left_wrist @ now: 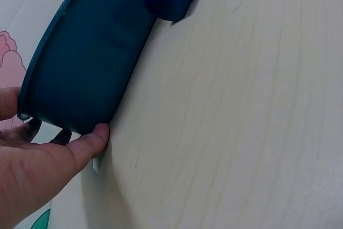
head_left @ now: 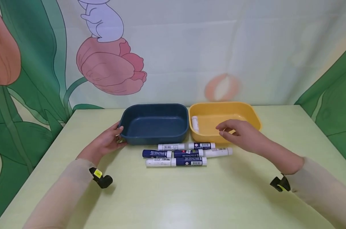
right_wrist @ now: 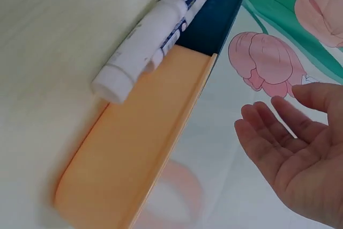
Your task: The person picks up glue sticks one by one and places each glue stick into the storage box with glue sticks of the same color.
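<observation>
A dark blue tray [head_left: 154, 140] stands on the table, and my left hand [head_left: 108, 140] holds its left end, with the thumb at the rim and a finger low on the wall in the left wrist view. To its right is a yellow tray [head_left: 210, 137] with one white tube [head_left: 195, 124] leaning at its left side. My right hand [head_left: 241, 133] hovers over the yellow tray's front right part, fingers loosely bent and holding nothing. In front of the trays lie several capped tubes, like glue sticks: navy ones [head_left: 189, 161] and white ones [head_left: 159, 162].
Both trays stand side by side at the back of the pale table [head_left: 173, 197], close to a printed cloth [head_left: 178, 63] with flowers. The tubes lie in short rows near the trays' front walls.
</observation>
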Demonstrator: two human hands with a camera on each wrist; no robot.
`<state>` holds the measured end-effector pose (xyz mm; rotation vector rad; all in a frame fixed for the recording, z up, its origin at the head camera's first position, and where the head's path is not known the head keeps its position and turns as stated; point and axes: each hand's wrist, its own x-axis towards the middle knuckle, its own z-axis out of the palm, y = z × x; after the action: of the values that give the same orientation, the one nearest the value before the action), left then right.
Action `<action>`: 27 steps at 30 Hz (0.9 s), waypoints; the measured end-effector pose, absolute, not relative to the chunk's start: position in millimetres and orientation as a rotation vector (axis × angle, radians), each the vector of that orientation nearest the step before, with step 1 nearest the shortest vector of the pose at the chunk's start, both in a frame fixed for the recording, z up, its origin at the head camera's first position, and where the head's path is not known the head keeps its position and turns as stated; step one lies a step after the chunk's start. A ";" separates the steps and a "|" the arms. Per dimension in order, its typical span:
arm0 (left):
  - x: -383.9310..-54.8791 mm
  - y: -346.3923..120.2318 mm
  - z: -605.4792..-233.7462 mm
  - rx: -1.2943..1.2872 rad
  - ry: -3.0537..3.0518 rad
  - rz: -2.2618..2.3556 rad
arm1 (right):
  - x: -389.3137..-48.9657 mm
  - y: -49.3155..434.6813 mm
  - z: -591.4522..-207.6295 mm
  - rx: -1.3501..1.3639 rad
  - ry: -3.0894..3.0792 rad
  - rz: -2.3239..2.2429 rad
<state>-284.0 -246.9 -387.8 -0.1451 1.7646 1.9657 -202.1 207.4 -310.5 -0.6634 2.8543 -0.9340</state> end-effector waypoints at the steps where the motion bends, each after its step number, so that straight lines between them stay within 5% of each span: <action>1: -283.4 -247.5 -387.6 -0.140 1.769 1.962 | -197.3 209.9 -312.9 -0.691 2.880 -0.906; 12: -281.3 -248.9 -384.3 -0.153 1.810 1.934 | -162.7 222.8 -364.0 -0.822 3.032 -0.562; 27: -282.8 -249.1 -387.5 -0.142 1.802 1.937 | -170.4 215.5 -379.0 -1.052 3.007 -0.279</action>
<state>-282.8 -249.1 -387.5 -0.1420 1.8019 1.9373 -170.4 215.5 -379.0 -1.0516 3.0070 -0.2790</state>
